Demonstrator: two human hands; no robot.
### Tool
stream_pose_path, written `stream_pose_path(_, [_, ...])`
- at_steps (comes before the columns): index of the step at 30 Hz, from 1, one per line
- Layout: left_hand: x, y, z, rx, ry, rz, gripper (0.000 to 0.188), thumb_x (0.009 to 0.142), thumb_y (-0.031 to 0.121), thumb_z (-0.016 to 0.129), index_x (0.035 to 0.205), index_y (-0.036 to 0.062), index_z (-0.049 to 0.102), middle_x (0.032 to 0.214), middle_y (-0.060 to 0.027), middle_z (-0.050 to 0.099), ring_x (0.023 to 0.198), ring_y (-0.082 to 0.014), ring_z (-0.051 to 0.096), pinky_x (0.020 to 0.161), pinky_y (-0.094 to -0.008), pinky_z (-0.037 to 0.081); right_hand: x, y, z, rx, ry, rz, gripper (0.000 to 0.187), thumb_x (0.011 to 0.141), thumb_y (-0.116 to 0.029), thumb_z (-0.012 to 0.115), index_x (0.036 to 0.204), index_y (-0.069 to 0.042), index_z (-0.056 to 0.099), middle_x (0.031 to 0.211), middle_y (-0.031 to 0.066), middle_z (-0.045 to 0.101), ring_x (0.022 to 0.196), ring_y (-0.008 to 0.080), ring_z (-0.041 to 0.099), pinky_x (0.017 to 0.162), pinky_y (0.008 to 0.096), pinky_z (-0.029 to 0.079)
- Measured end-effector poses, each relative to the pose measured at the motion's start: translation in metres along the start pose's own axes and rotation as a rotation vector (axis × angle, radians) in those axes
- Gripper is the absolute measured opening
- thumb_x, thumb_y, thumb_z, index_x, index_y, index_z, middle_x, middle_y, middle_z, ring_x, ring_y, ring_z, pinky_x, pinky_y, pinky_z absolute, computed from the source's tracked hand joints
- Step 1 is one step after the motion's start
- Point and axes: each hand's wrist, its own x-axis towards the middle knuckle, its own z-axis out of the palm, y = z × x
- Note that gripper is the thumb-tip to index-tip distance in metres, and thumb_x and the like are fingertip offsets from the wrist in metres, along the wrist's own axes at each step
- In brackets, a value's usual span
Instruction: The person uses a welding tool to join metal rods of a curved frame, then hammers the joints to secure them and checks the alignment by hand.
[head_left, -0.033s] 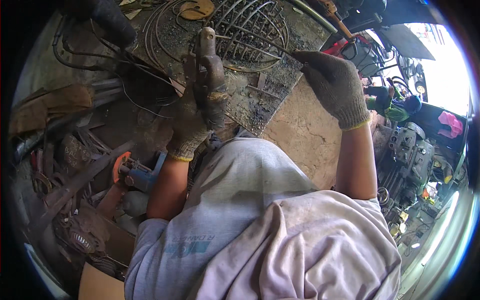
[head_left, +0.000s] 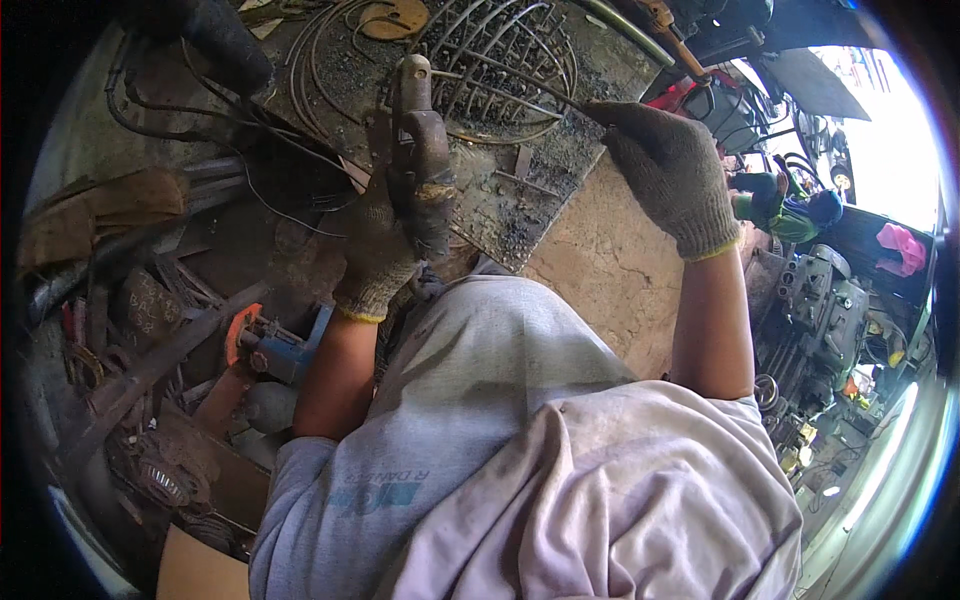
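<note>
My left hand (head_left: 375,245), in a dirty knitted glove, is closed around a dark, worn handheld tool (head_left: 425,145). The tool has a rounded metal end with a hole in it and points away from me; its exact kind is unclear. My right hand (head_left: 672,170), gloved as well, grips one end of a thin dark rod (head_left: 545,90). From there the rod slants up and left over a round grid of bent metal bars (head_left: 500,50). That grid lies on a gritty metal plate (head_left: 530,215), below and beyond both hands.
Cables (head_left: 150,132) run at the upper left, near a brown cloth or glove (head_left: 105,215). Scrap metal and a blue and orange tool (head_left: 285,345) lie at the left. Coiled wire (head_left: 310,75) rests by the grid. To the right, a person (head_left: 800,210) is near machinery (head_left: 820,310).
</note>
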Motion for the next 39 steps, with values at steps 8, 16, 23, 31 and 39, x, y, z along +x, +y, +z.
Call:
stream_pose_path(8, [0.001, -0.004, 0.000, -0.134, -0.045, -0.014, 0.040, 0.113, 0.029, 0.038, 0.146, 0.0077, 0.046, 0.124, -0.0068, 0.063, 0.113, -0.0137, 0.061, 0.099, -0.0275, 0.050, -0.001, 0.004, 0.002, -0.042, 0.033, -0.064, 0.030, 0.094, -0.027, 0.062, 0.120, -0.017, 0.074, 0.102, 0.0144, 0.076, 0.090, 0.0319, 0.074, 0.079, 0.0399, 0.059])
stream_pose_path(16, [-0.002, 0.021, 0.011, -0.131, 0.094, 0.028, 0.044, 0.090, 0.023, 0.073, 0.125, 0.0042, 0.055, 0.100, -0.0055, 0.059, 0.092, -0.0196, 0.060, 0.082, -0.0350, 0.053, 0.002, 0.013, 0.004, -0.382, 0.136, -0.402, 0.030, 0.093, -0.023, 0.064, 0.119, -0.013, 0.074, 0.105, 0.0145, 0.076, 0.091, 0.0287, 0.075, 0.083, 0.0390, 0.058])
stream_pose_path(23, [-0.003, 0.011, 0.009, 0.098, 0.019, 0.119, 0.029, 0.095, 0.026, 0.066, 0.112, 0.0038, 0.059, 0.090, -0.0070, 0.059, 0.083, -0.0227, 0.063, 0.073, -0.0362, 0.053, -0.004, -0.002, 0.001, 0.094, 0.018, 0.078, 0.027, 0.090, -0.018, 0.066, 0.114, -0.010, 0.076, 0.100, 0.0165, 0.076, 0.090, 0.0281, 0.075, 0.080, 0.0362, 0.059])
stream_pose_path(31, [0.008, 0.000, -0.030, 1.458, -0.277, 0.657, 0.028, 0.086, 0.014, 0.065, 0.110, 0.0029, 0.057, 0.100, -0.0169, 0.061, 0.094, -0.0324, 0.064, 0.080, -0.0405, 0.057, -0.002, -0.004, -0.001, -0.016, 0.088, -0.062, 0.028, 0.091, -0.009, 0.065, 0.116, -0.004, 0.074, 0.105, 0.0138, 0.077, 0.090, 0.0176, 0.072, 0.083, 0.0308, 0.055])
stream_pose_path(39, [0.003, 0.010, -0.009, 1.923, -0.097, 0.976, 0.013, 0.097, 0.015, 0.061, 0.098, 0.0017, 0.062, 0.103, -0.0140, 0.064, 0.090, -0.0265, 0.065, 0.081, -0.0394, 0.059, -0.001, -0.003, 0.000, 0.020, 0.085, -0.015, 0.029, 0.089, -0.019, 0.066, 0.115, -0.008, 0.075, 0.107, 0.0169, 0.074, 0.098, 0.0294, 0.074, 0.084, 0.0364, 0.058])
